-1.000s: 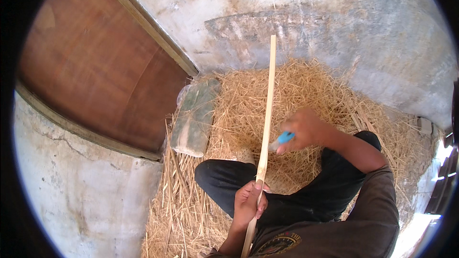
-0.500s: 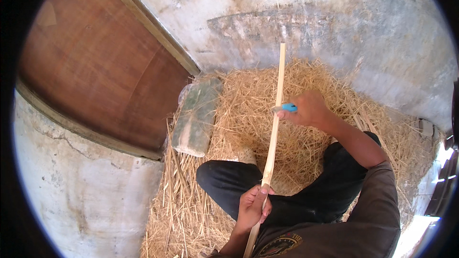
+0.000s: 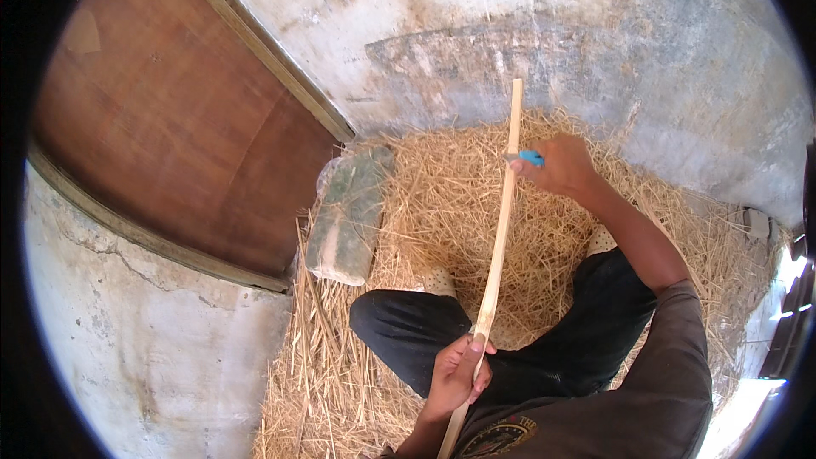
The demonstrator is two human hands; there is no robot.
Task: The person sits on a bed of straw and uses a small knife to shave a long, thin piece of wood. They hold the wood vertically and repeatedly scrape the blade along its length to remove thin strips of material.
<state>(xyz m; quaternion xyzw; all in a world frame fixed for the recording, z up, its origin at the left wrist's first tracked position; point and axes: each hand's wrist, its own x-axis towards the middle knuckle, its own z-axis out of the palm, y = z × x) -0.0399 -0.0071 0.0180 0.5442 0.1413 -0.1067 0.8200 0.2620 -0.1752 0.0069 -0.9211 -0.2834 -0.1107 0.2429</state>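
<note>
A long, pale split bamboo strip [image 3: 501,242] runs from beside my body up toward the wall, tilted slightly right. My left hand [image 3: 457,376] is closed round its lower part near my lap, thumb along the strip. Farther up, my right hand [image 3: 561,166] grips a knife with a blue handle [image 3: 532,158]. Its short blade [image 3: 512,156] lies against the strip below the far end. Most of the handle is hidden in my fingers.
Straw-like shavings [image 3: 442,178] cover the ground around my crossed legs. A greenish worn block [image 3: 348,212] lies to the left, next to a brown door panel [image 3: 195,110] in a wooden frame. A stained plaster wall [image 3: 595,42] rises beyond.
My right hand and the knife have slid farther up the strip, away from me. The strip's far end has swung a little right, while my left hand keeps its hold.
</note>
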